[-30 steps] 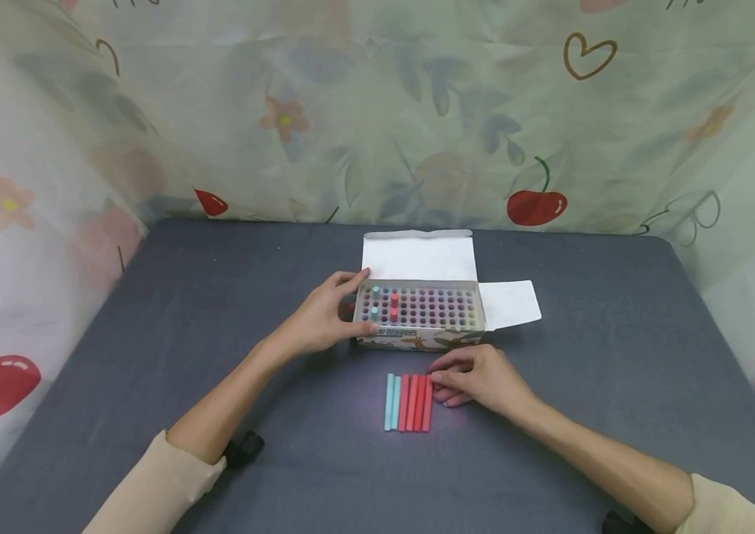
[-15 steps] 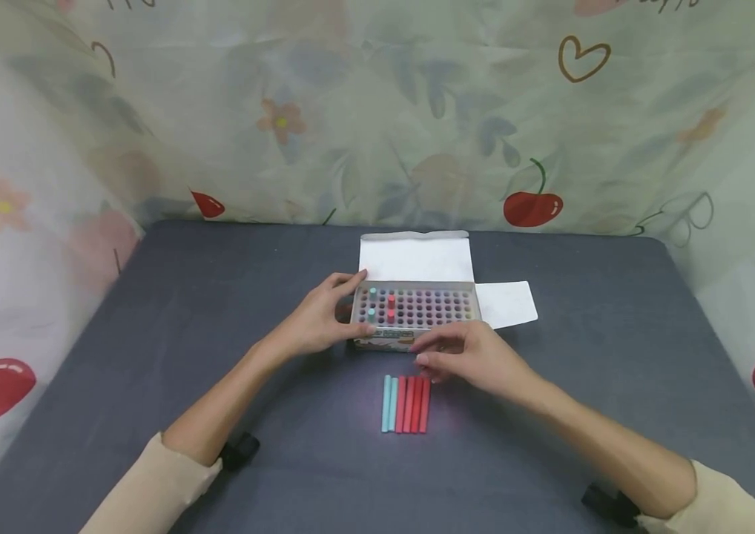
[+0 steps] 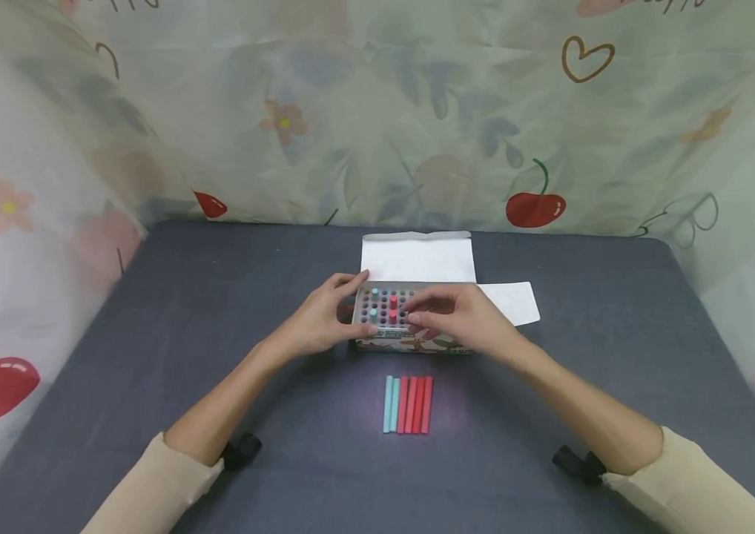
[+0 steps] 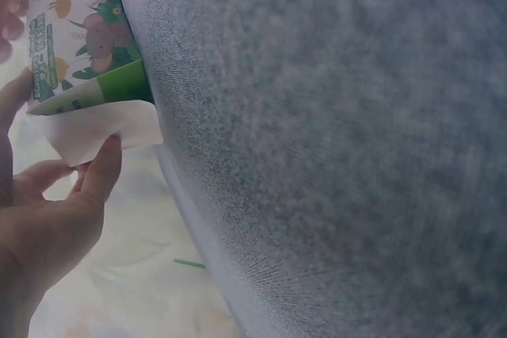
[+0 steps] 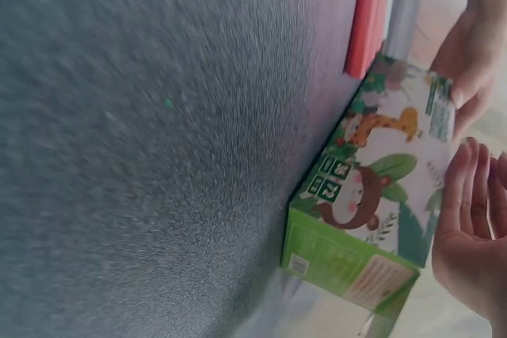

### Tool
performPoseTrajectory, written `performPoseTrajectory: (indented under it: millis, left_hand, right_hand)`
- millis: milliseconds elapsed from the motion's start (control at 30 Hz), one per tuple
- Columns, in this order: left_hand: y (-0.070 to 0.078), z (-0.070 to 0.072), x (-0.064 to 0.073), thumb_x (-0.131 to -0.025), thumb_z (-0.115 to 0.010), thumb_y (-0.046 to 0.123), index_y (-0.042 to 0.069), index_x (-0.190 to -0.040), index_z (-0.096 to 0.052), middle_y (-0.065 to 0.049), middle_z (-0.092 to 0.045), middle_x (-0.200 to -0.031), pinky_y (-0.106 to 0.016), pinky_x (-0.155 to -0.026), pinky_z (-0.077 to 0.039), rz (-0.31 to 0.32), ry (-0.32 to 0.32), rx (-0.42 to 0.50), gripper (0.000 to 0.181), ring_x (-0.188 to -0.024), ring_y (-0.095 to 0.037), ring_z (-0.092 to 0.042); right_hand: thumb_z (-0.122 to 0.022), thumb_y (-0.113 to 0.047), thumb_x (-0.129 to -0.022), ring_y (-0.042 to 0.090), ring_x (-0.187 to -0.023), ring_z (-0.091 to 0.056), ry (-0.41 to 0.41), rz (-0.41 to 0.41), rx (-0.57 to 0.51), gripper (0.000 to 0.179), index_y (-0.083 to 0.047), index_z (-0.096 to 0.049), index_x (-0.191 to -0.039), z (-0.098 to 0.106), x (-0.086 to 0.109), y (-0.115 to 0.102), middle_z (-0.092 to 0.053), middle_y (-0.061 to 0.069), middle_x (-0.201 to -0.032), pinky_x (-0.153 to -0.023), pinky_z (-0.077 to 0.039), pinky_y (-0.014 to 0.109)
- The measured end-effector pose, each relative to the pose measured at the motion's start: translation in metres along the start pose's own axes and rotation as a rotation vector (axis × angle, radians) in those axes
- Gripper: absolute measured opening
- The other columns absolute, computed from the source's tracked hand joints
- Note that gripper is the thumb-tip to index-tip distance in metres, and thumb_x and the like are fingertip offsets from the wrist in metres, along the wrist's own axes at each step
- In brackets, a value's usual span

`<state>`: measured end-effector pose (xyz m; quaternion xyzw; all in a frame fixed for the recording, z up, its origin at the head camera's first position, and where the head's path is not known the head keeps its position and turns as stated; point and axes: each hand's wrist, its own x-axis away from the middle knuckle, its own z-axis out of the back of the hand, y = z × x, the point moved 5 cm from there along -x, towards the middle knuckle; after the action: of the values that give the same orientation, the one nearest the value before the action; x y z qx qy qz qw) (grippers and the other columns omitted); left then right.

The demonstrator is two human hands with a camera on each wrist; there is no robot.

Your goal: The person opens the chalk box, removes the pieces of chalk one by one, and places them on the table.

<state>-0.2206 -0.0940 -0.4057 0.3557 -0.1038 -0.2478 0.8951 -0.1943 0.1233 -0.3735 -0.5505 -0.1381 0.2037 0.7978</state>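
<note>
A printed cardboard chalk box (image 3: 411, 343) stands with its white lid (image 3: 417, 257) folded back. Inside it is a tray (image 3: 383, 303) of round holes, from which two teal and two red chalk ends rise at the left. My left hand (image 3: 314, 315) grips the box's left end, thumb at the front edge and index finger at the back. In the left wrist view its fingers touch a white end flap (image 4: 95, 126). My right hand (image 3: 464, 315) is over the holes, fingertips beside the red ends, and no chalk shows in its fingers. It covers the tray's right part.
On the dark grey cloth (image 3: 297, 460) in front of the box lie two teal chalk sticks (image 3: 391, 404) and several red chalk sticks (image 3: 414, 405), side by side. A white side flap (image 3: 514, 302) sticks out to the right. A patterned curtain (image 3: 377, 133) hangs behind.
My right hand has moved up from the right end of the chalk row to above the box's holes. The left hand keeps its grip, and the row of chalk stays in place.
</note>
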Motion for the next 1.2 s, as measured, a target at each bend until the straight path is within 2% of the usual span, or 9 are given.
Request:
performPoseTrajectory:
  millis: [200, 300, 533, 767, 967, 1200]
  left_hand:
    - [-0.001, 0.001, 0.0, -0.087, -0.078, 0.035, 0.016, -0.159, -0.026, -0.016, -0.038, -0.148, -0.05, -0.099, -0.044, 0.0, 0.001, 0.003, 0.091, -0.129, -0.033, -0.046]
    - [-0.001, 0.0, -0.001, -0.086, -0.078, 0.035, 0.016, -0.159, -0.026, -0.016, -0.038, -0.147, -0.048, -0.099, -0.044, 0.0, 0.002, 0.004, 0.091, -0.127, -0.033, -0.047]
    - [-0.001, 0.001, -0.001, -0.086, -0.079, 0.035, 0.016, -0.158, -0.027, -0.015, -0.039, -0.147, -0.048, -0.099, -0.044, -0.003, 0.008, -0.003, 0.091, -0.127, -0.032, -0.046]
    - [0.002, 0.003, 0.0, -0.084, -0.08, 0.036, 0.014, -0.157, -0.03, -0.014, -0.041, -0.146, -0.047, -0.099, -0.045, -0.028, 0.022, -0.014, 0.092, -0.128, -0.03, -0.047]
    - [0.003, 0.004, 0.0, -0.084, -0.081, 0.035, 0.013, -0.157, -0.031, -0.013, -0.041, -0.146, -0.045, -0.098, -0.047, -0.047, 0.029, -0.013, 0.091, -0.127, -0.028, -0.048]
    - [0.002, 0.005, 0.0, -0.084, -0.08, 0.037, 0.014, -0.157, -0.031, -0.013, -0.042, -0.146, -0.047, -0.098, -0.046, -0.041, 0.024, -0.031, 0.09, -0.128, -0.029, -0.047]
  right_hand:
    - [-0.073, -0.016, -0.092, 0.022, -0.073, -0.068, 0.032, -0.004, 0.081, 0.015, -0.012, -0.076, -0.106, 0.005, -0.014, 0.003, -0.073, 0.005, -0.097, -0.066, -0.056, 0.037]
    - [-0.072, -0.018, -0.092, 0.022, -0.074, -0.067, 0.053, 0.011, 0.107, 0.016, -0.013, -0.076, -0.107, 0.007, -0.019, 0.003, -0.073, 0.003, -0.096, -0.066, -0.055, 0.035]
    - [-0.074, -0.019, -0.091, 0.019, -0.086, -0.07, 0.084, 0.029, 0.133, 0.017, -0.013, -0.077, -0.106, 0.009, -0.029, 0.005, -0.073, 0.001, -0.102, -0.076, -0.054, 0.035]
    - [-0.075, -0.016, -0.09, 0.013, -0.09, -0.07, 0.076, 0.03, 0.18, 0.017, -0.011, -0.077, -0.106, 0.007, -0.037, 0.009, -0.073, -0.001, -0.1, -0.083, -0.052, 0.036]
    - [-0.074, -0.015, -0.091, 0.013, -0.094, -0.069, 0.051, -0.004, 0.246, 0.018, -0.014, -0.077, -0.109, 0.003, -0.042, 0.013, -0.074, -0.001, -0.101, -0.084, -0.051, 0.037]
    - [-0.076, -0.019, -0.089, 0.015, -0.099, -0.068, 0.009, -0.059, 0.317, 0.024, -0.015, -0.077, -0.113, -0.002, -0.048, 0.019, -0.075, 0.001, -0.105, -0.086, -0.051, 0.038]
